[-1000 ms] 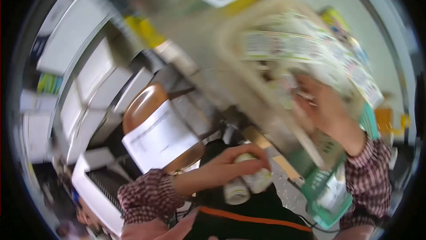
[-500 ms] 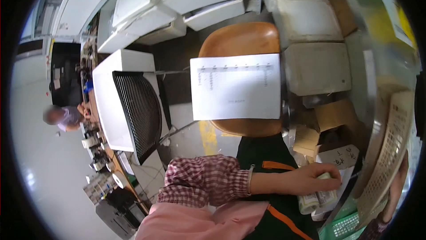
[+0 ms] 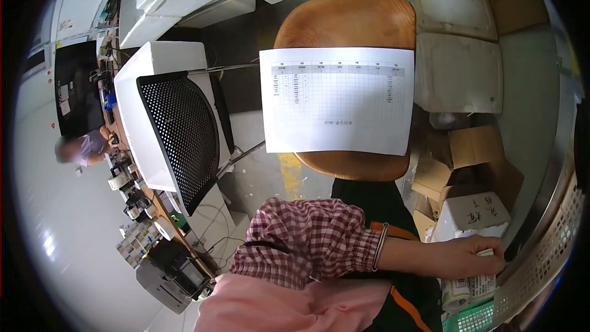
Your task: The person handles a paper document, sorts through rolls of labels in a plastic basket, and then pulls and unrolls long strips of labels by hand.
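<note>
My left hand [image 3: 470, 256], in a red-and-white checked sleeve [image 3: 313, 234], reaches across to the lower right. Its fingers curl around a small white-and-green printed cylinder [image 3: 484, 283]. Beside that lies another similar cylinder [image 3: 455, 294], and I cannot make out their exact kind. Just right of the hand, a cream perforated plastic basket [image 3: 541, 255] stands tilted. Below the cylinders shows a green plastic basket [image 3: 472, 319]. My right hand does not show; the basket and the dark image edge cover that side.
A printed sheet [image 3: 338, 105] lies on a wooden chair [image 3: 344, 19]. Left of it stands a black mesh chair back [image 3: 181, 138]. Foam boxes [image 3: 458, 74] and open cardboard boxes [image 3: 476, 148] line the right. A person [image 3: 92, 148] sits at the far-left desk.
My left hand has shifted to the right in view, still on the cylinder. The view has moved, and the sheet looks larger. My right forearm, visible before behind the basket, is now mostly hidden.
</note>
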A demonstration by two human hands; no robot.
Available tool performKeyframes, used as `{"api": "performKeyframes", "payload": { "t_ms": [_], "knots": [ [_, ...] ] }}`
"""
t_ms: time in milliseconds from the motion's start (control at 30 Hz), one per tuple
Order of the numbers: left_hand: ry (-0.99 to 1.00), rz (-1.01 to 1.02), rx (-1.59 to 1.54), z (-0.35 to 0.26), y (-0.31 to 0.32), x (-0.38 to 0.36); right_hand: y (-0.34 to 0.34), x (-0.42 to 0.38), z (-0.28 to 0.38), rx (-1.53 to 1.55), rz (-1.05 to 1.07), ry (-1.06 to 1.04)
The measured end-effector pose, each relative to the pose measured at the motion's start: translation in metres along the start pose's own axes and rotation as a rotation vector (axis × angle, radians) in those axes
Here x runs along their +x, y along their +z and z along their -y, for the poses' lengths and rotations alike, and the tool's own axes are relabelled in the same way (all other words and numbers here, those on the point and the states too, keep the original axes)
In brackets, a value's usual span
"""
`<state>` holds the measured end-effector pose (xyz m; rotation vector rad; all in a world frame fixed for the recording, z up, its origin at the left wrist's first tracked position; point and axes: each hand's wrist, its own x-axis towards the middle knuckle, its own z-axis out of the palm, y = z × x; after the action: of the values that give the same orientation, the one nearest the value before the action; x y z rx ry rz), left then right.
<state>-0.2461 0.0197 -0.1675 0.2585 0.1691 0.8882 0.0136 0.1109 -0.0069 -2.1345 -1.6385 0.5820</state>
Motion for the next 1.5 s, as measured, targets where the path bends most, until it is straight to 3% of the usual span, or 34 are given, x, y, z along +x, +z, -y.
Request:
{"api": "performKeyframes", "payload": {
  "t_ms": [233, 300, 600, 800, 1233, 1333, 1367, 1433, 1467, 1500],
  "knots": [
    [-0.022, -0.024, -0.007, 0.01, 0.002, 0.008, -0.003, -0.005, 0.002, 0.076, -0.03, 0.044],
    [0.084, -0.019, 0.046, 0.013, 0.003, 0.01, -0.004, -0.008, 0.002, 0.1, -0.036, 0.052],
    [-0.068, 0.036, -0.015, 0.003, 0.013, 0.015, -0.006, -0.017, -0.004, 0.235, -0.07, 0.073],
    [-0.044, 0.093, 0.081, 0.007, 0.021, 0.025, -0.007, -0.016, -0.007, 0.266, -0.071, 0.083],
    [-0.196, -0.043, 0.006, 0.014, 0.017, 0.027, 0.003, -0.027, 0.005, 0.383, -0.066, 0.161],
    [-0.036, 0.012, 0.05, 0.019, 0.019, 0.026, 0.008, -0.029, 0.01, 0.431, -0.032, 0.221],
    [0.073, 0.0, 0.139, 0.018, 0.021, 0.023, -0.02, -0.029, -0.024, 0.728, -0.12, 0.246],
    [0.221, 0.045, 0.276, 0.016, 0.028, 0.024, -0.081, -0.018, -0.097, 0.441, -0.149, 0.183],
    [0.26, 0.088, 0.323, 0.009, 0.034, 0.021, -0.053, -0.028, -0.051, 0.79, -0.105, 0.335],
    [0.206, 0.114, 0.377, 0.001, 0.038, 0.02, -0.041, -0.034, -0.028, 0.896, -0.003, 0.351]
  ]
}}
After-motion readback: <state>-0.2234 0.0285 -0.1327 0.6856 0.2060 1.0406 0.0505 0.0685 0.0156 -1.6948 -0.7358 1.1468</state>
